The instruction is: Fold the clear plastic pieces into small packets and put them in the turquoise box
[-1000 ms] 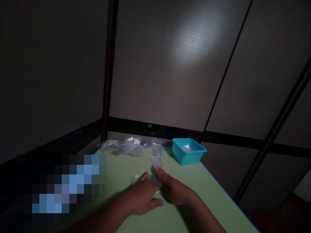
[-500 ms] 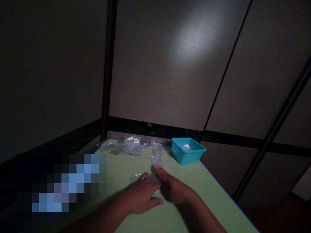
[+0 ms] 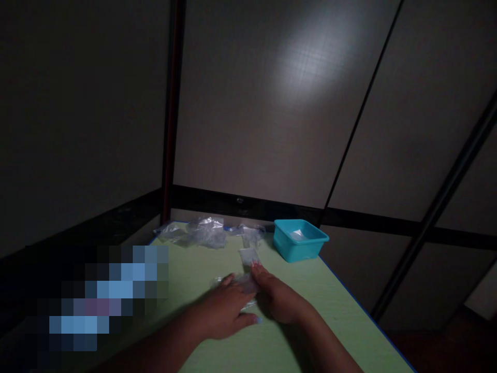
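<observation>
Both my hands lie palm down on a small clear plastic bag (image 3: 245, 284) in the middle of the green table (image 3: 334, 316). My left hand (image 3: 225, 311) covers the bag's near left part, thumb stretched toward the right. My right hand (image 3: 277, 298) presses on the bag's right side, fingertips pointing away from me. Just beyond my fingertips lies another small clear bag (image 3: 248, 257), flat on the table. The light is dim, so I cannot make out what the bags contain.
A teal plastic tub (image 3: 300, 239) with something pale inside stands at the far right of the table. A heap of crumpled clear plastic bags (image 3: 205, 232) lies along the far edge. Dark panelled walls rise behind. A blurred patch covers the lower left.
Both hands stay on the bag with almost no movement; the view has shifted very slightly.
</observation>
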The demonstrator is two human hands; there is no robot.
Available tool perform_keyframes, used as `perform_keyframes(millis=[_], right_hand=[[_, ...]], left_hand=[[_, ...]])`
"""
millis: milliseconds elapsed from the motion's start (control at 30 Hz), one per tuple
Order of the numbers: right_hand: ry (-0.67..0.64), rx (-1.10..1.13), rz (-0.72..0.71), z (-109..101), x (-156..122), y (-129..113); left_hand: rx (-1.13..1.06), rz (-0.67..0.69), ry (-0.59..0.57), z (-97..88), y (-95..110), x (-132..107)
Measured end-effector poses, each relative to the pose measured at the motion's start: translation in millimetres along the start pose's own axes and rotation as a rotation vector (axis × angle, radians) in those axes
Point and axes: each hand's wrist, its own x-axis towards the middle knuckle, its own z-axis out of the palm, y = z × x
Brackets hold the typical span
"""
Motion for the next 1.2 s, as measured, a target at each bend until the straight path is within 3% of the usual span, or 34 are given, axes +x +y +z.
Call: perform_keyframes(millis=[333,1200], right_hand=[[-0.038,-0.108,0.198,-9.9,-4.9,-5.3],[-0.047,-0.055,0.065,0.4,-1.4,2.2]], left_hand=[[0.007,-0.031,0.017,2.7,-3.7,-0.7],[0.061,-0.052,0.037,1.5,-1.7,-1.3]])
